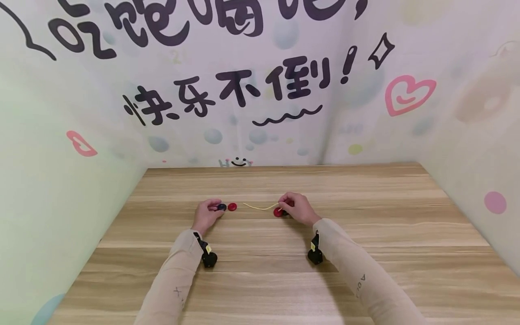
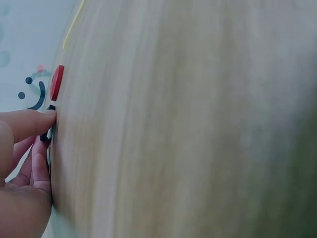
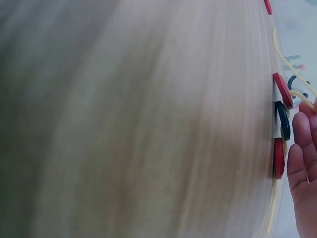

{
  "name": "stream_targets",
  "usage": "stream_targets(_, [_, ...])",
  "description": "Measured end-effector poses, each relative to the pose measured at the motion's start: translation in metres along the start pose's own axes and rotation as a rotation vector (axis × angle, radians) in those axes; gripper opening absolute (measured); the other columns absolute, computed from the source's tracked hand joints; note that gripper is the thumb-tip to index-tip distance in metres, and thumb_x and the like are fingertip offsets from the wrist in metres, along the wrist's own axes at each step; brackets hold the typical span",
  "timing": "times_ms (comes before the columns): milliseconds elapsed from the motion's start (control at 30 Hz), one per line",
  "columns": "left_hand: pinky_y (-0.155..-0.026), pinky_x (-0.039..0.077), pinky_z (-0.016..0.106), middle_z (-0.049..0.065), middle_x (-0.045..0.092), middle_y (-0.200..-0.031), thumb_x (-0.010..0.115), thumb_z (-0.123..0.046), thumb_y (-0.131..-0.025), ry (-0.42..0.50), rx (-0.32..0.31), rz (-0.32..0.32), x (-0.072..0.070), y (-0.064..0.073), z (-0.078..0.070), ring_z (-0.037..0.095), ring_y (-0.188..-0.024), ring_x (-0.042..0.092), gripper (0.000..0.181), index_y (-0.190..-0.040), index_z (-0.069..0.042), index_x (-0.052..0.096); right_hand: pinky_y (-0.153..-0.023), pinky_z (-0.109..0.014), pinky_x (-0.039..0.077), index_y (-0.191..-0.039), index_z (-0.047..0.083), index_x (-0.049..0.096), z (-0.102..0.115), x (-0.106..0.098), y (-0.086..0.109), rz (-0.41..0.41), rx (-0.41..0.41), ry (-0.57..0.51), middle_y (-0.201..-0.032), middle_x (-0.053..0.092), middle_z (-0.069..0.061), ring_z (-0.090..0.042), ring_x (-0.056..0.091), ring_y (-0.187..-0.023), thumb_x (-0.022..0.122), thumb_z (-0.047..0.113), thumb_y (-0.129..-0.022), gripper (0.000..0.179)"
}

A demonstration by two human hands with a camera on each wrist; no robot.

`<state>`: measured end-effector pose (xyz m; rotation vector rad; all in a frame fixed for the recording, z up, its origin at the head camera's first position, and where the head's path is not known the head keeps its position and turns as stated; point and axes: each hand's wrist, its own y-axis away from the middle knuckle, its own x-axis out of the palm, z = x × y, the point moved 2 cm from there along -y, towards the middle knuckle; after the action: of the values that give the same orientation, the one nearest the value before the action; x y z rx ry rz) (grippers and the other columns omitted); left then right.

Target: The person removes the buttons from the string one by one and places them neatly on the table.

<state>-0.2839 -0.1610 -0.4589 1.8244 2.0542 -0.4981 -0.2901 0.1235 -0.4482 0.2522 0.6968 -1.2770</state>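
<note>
My left hand (image 1: pixel 206 215) pinches a black button-like disc (image 1: pixel 221 207) at the tabletop, thumb on one side and fingers on the other. Just right of it lies a loose red disc (image 1: pixel 232 206). In my right hand (image 1: pixel 299 208), the fingertips pinch a thin yellow string (image 1: pixel 256 208), whose free end trails left over the wood. Below those fingertips the right wrist view shows a red disc (image 3: pixel 283 90), tilted, then a black disc (image 3: pixel 283 120) and another red disc (image 3: pixel 279 158) in a row. The string reaches the upper red disc and emerges past the lower one.
The wood-grain table (image 1: pixel 260 253) runs back to a printed wall cloth (image 1: pixel 243 135) with dark lettering. A black wrist camera (image 1: pixel 209 258) hangs at the left cuff, another black camera (image 1: pixel 314 256) at the right cuff.
</note>
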Motion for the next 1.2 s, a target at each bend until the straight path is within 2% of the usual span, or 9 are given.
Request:
stream_targets(500, [-0.083,0.043,0.036,0.023,0.058,-0.105,0.065,0.005,-0.073,0.06,-0.043,-0.011,0.0,0.004,-0.004,0.03,-0.094,0.055,0.037,-0.109,0.007,0.057,-0.058,-0.023,0.043,-0.085,0.003,0.061,0.002,0.001,0.0,0.008,-0.007,-0.001,-0.076,0.061,-0.003,-0.011,0.051,-0.066,0.059,0.008,-0.085,0.006])
stream_targets(633, [-0.079,0.044,0.033,0.022,0.06,-0.101,0.066,0.002,-0.073,0.064,-0.003,-0.046,0.006,0.004,-0.012,0.028,-0.09,0.055,0.034,-0.106,0.006,0.059,-0.058,-0.023,0.043,-0.086,0.004,0.061,0.002,0.001,0.0,0.006,0.007,0.006,-0.076,0.061,-0.003,-0.011,0.051,-0.066,0.059,0.009,-0.085,0.006])
stream_targets(767, [-0.074,0.045,0.029,0.022,0.06,-0.097,0.066,0.002,-0.073,0.075,0.094,-0.082,0.018,0.005,-0.028,0.028,-0.085,0.055,0.03,-0.102,0.007,0.061,-0.059,-0.023,0.044,-0.086,0.003,0.061,0.005,0.001,0.0,0.005,0.009,0.007,-0.076,0.061,-0.003,-0.012,0.052,-0.067,0.059,0.009,-0.085,0.006])
stream_targets(900, [-0.074,0.046,0.029,0.023,0.059,-0.094,0.065,0.004,-0.073,0.13,0.17,-0.065,0.036,0.008,-0.044,0.027,-0.083,0.054,0.027,-0.099,0.008,0.061,-0.06,-0.023,0.044,-0.086,0.003,0.061,0.007,0.001,0.0,0.007,0.007,0.002,-0.076,0.061,-0.003,-0.012,0.053,-0.067,0.059,0.008,-0.085,0.006])
stream_targets(1000, [-0.074,0.046,0.029,0.023,0.06,-0.092,0.065,0.004,-0.073,0.161,0.196,-0.018,0.052,0.01,-0.053,0.027,-0.082,0.055,0.025,-0.097,0.008,0.062,-0.059,-0.023,0.044,-0.085,0.003,0.061,0.008,0.001,0.0,0.006,0.008,0.003,-0.075,0.061,-0.002,-0.011,0.053,-0.067,0.059,0.007,-0.085,0.005])
stream_targets(1200, [-0.076,0.048,0.028,0.02,0.062,-0.094,0.065,0.0,-0.076,0.193,0.184,0.103,0.082,0.014,-0.063,0.026,-0.085,0.058,0.025,-0.099,0.007,0.061,-0.059,-0.024,0.043,-0.086,0.004,0.061,0.01,0.001,-0.001,0.01,-0.003,0.005,-0.075,0.06,-0.002,-0.012,0.051,-0.066,0.058,0.01,-0.085,0.007])
